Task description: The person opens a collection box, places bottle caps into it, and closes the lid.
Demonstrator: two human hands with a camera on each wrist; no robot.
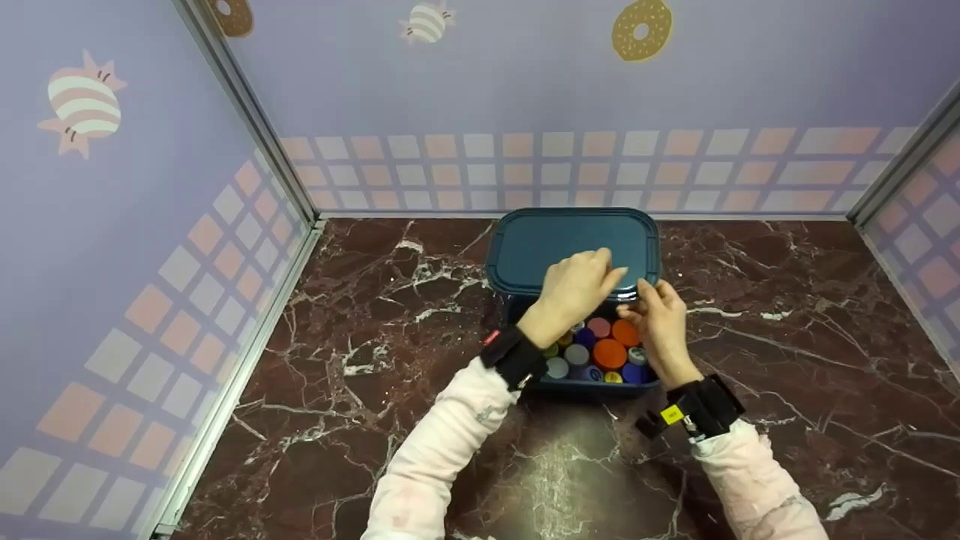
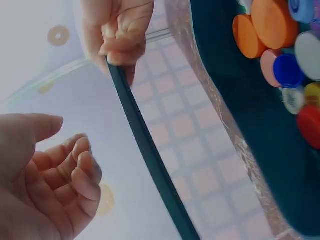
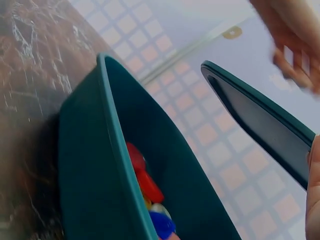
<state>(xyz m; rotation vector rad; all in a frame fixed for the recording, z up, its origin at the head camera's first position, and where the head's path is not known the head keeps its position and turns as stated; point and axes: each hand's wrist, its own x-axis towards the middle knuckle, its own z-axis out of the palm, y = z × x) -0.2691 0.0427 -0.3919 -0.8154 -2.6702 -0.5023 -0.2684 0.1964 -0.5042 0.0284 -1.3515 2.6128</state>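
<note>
A dark teal lid (image 1: 559, 236) is raised over the back of a matching plastic box (image 1: 586, 389). My right hand (image 1: 664, 322) pinches the lid's near right corner; in the left wrist view this hand (image 2: 122, 35) grips the lid (image 2: 150, 150) by its thin edge. My left hand (image 1: 574, 289) hovers in front of the lid with loosely bent fingers. The left wrist view shows that hand (image 2: 55, 180) apart from the lid and holding nothing. Inside the box lie many bottle caps (image 1: 609, 353) in orange, blue, white, pink and yellow.
The box stands on a dark red marbled tabletop (image 1: 375, 420). Purple patterned panels (image 1: 480, 90) enclose the back and both sides, joined by metal corner strips (image 1: 262, 112). The back panel rises just behind the lid.
</note>
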